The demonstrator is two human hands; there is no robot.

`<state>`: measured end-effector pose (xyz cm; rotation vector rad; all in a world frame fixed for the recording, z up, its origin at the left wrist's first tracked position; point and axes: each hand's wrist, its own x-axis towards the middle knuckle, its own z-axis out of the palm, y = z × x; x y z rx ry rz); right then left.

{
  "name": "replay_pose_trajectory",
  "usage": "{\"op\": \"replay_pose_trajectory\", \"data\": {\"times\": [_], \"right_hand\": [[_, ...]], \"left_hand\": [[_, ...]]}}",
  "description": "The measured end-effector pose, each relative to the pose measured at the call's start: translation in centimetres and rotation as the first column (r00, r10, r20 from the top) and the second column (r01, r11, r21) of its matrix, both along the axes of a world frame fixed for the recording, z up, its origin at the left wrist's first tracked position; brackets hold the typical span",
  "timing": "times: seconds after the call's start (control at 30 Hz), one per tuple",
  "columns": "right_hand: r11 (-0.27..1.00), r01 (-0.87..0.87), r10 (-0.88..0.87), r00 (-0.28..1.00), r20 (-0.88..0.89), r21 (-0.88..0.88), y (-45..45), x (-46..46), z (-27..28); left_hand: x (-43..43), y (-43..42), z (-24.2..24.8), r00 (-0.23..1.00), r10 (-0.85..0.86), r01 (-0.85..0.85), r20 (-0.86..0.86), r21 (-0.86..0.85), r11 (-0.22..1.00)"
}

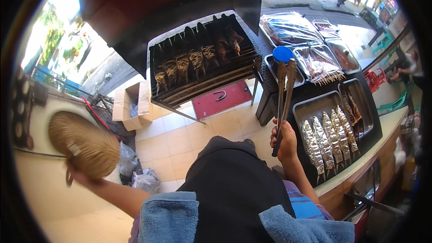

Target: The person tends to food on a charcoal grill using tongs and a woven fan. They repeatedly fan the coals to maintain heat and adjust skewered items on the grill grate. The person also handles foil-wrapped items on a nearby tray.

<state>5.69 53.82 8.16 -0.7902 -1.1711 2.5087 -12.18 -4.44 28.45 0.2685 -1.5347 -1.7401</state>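
My left hand (78, 172) is closed on a woven hand fan (84, 143), out to the left and blurred. In my right hand (285, 140) are metal tongs (286, 91), held upright with their tips near a blue round lid (282, 54). Ahead of me stands a charcoal grill (209, 71). Several fish lie across its grate, their lower ends wrapped in browned foil (182, 66); pieces of reddish meat or fish (235, 44) lie at its right end. To my right, a metal tray (298, 108) holds several foil-wrapped fish (322, 140) in a row.
Plastic-covered trays (290, 28) and a tray of skewers (319, 62) stand beyond the right table. Beside them, another tray (369, 108) holds dark grilled pieces. An open cardboard box (131, 106) and plastic bags (145, 180) lie at left. A dark hood hangs over the grill; people walk outside.
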Motion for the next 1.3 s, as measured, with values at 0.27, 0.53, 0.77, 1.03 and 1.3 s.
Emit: {"op": "replay_pose_trajectory", "data": {"times": [0.27, 0.53, 0.77, 1.03, 1.3], "right_hand": [[0.999, 0.030, -0.029, 0.999, 0.035, -0.038, -2.5, 0.0, 1.1], [0.946, -0.009, -0.019, 0.996, -0.083, -0.325, -5.3, -0.4, 4.8], [0.946, -0.271, 0.235, 0.952, -0.198, -0.177, -9.6, 1.5, 5.8], [0.922, -0.294, 0.266, 0.954, -0.140, -0.251, -10.0, 3.4, 4.9], [0.939, -0.304, 0.284, 0.949, -0.136, -0.163, -10.5, 4.1, 5.7]], "left_hand": [[0.6, -1.7, 1.1, 0.702, -0.459, 0.608, -0.545, 0.124, 0.784], [-1.8, -1.9, -7.8, 0.739, 0.116, 0.181, 0.664, -0.361, 0.915], [5.6, -1.1, -0.2, 0.496, -0.373, 0.696, -0.784, 0.103, 0.710], [5.4, -4.2, -11.7, 0.973, -0.162, 0.228, 0.162, -0.631, 0.741], [8.3, -2.7, -4.4, 0.993, -0.077, 0.084, -0.091, 0.079, 0.993]]}}
